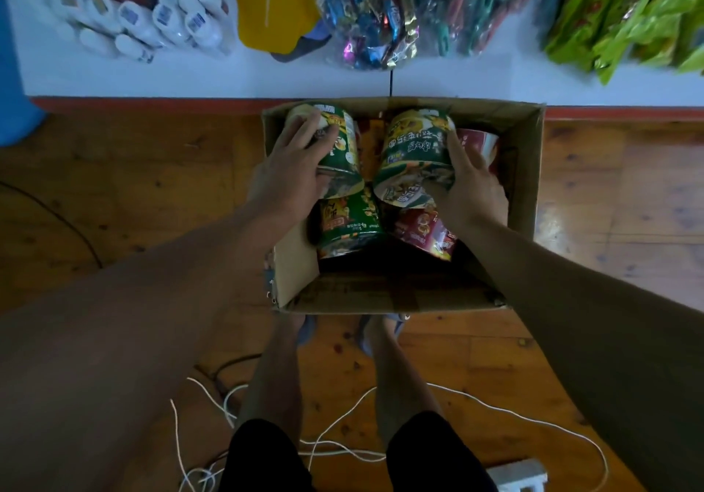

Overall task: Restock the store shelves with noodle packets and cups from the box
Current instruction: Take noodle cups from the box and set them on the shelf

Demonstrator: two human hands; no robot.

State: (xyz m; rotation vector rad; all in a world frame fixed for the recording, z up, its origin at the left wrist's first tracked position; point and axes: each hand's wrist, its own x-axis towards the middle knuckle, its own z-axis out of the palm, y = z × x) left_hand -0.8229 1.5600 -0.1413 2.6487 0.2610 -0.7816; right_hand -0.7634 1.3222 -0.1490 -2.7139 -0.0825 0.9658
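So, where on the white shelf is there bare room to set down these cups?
The bare front strip of the shelf along its red edge: widest before the white bottles, and between the candy bag and the green packets. Behind it, goods are packed tightly.

Wooden floor (609, 205), cardboard box (381, 295), white cord (495, 404)

Big pale Chinese characters run across the right green cup (419, 141), upside down from here and too blurred to read. The left green cup (344, 148) shows a yellow patch of print, unreadable too. Red cup (423, 232) below: lettering smeared. White bottles (196, 20) wear barcode stickers, digits beyond reading.
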